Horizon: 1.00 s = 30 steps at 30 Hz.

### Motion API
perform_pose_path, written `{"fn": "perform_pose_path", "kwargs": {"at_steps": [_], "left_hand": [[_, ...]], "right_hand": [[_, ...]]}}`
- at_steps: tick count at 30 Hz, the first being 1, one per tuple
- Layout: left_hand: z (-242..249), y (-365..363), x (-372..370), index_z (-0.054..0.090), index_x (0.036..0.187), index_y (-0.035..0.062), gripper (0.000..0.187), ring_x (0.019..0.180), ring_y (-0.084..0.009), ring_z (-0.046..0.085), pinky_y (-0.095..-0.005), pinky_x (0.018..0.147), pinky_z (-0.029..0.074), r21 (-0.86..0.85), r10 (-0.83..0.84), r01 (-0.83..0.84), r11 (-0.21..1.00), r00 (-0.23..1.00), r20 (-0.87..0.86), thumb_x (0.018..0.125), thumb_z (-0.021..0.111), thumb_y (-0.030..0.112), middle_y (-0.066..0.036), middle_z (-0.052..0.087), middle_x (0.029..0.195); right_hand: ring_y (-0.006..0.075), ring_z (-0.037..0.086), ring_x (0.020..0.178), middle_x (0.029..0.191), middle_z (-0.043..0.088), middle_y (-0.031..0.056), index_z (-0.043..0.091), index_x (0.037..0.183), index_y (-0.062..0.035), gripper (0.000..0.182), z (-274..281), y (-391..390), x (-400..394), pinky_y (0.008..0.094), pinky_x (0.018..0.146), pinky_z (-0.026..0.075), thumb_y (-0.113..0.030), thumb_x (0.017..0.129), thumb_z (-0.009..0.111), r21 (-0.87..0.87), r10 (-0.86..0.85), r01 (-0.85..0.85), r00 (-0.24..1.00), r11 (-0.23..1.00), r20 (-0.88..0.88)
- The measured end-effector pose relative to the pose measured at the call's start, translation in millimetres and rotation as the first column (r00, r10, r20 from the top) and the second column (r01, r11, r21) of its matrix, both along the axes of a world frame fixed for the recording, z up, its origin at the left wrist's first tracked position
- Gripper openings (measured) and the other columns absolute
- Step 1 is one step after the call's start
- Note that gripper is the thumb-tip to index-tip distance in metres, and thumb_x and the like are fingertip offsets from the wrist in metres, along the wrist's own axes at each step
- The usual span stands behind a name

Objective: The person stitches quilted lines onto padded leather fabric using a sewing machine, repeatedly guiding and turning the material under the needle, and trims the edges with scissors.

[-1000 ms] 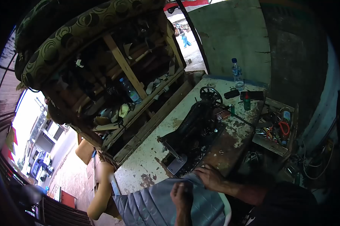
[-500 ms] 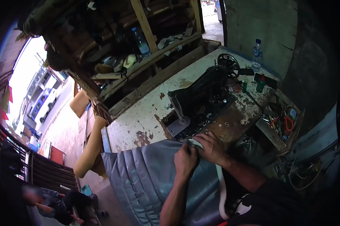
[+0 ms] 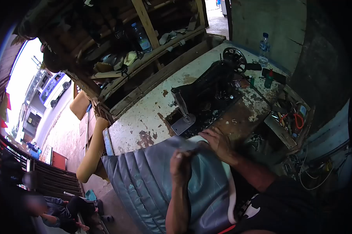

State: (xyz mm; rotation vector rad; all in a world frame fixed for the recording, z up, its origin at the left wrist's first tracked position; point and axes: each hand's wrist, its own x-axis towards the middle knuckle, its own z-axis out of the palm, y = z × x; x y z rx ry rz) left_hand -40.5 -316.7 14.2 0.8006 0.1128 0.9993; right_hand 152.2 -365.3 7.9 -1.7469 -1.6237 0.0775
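Note:
A grey vinyl sheet [image 3: 156,175] with stitched ribs hangs over the table's front edge and my lap. My left hand [image 3: 180,165] is closed on the vinyl near its upper edge; the fingertips and the material there are blurred. Bent over the same edge, my right hand [image 3: 219,144] grips a white strip [image 3: 231,191] that runs down the sheet's right side. Just beyond both hands is a black sewing machine [image 3: 207,85], its presser foot and metal plate [image 3: 182,125] bare of the vinyl.
On the worn white table [image 3: 133,132] stand a water bottle [image 3: 264,50] and a green bottle [image 3: 268,79]. A wooden tray [image 3: 280,132] holds tools and orange-handled scissors [image 3: 298,120]. Behind is a cluttered wooden shelf [image 3: 145,58]. A person [image 3: 63,212] sits at lower left.
My left hand has moved left, away from my right hand, drawing the vinyl's edge with it. My right hand stays near the sheet's upper corner. The view has shifted slightly.

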Motion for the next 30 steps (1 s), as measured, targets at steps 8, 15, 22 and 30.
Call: {"fn": "perform_pose_path", "kwargs": {"at_steps": [8,15,22,30], "left_hand": [[10,-11,17,0.071,0.107,-0.0024,0.024,0.11,-0.027,0.066,-0.0376,0.097,0.05,0.565,0.284,0.189,0.803,0.712,-0.642,0.096,0.062,0.016,-0.016,0.067,0.123],[34,6,-18,0.072,0.108,0.0021,0.02,0.117,-0.0334,0.067,-0.0421,0.101,0.051,0.73,0.563,0.185,0.658,0.523,-0.64,0.093,0.062,0.011,-0.018,0.071,0.122],[15,41,-109,0.038,0.162,0.0189,0.065,0.159,-0.0321,0.02,-0.0513,0.129,0.009,0.598,0.759,0.493,0.631,-0.234,-0.608,0.105,0.047,0.047,-0.011,0.029,0.17],[6,28,-1,0.04,0.161,0.0179,0.063,0.158,-0.0335,0.023,-0.054,0.129,0.011,0.679,0.8,0.444,0.584,-0.17,-0.576,0.106,0.044,0.048,-0.012,0.031,0.17]], "right_hand": [[0.0385,0.072,0.094,0.098,0.074,0.0179,0.069,0.118,-0.0038,0.034,29,3,5,0.0421,0.083,0.057,-0.033,0.101,0.064,-0.172,-0.075,-0.013,0.866,0.985,-0.495],[0.0409,0.07,0.089,0.095,0.073,0.0196,0.069,0.107,-0.0028,0.028,5,17,10,0.0496,0.077,0.055,-0.028,0.094,0.072,-0.09,-0.135,0.128,0.988,0.988,-0.072],[0.0432,0.07,0.088,0.093,0.072,0.0215,0.069,0.102,-0.0027,0.028,14,1,31,0.0519,0.078,0.053,-0.03,0.097,0.07,-0.211,-0.208,0.182,0.972,0.96,-0.11],[0.0462,0.07,0.086,0.092,0.072,0.027,0.069,0.098,0.0042,0.024,7,-4,138,0.053,0.077,0.052,-0.018,0.091,0.075,-0.012,-0.275,0.275,0.961,0.961,-0.015]]}}
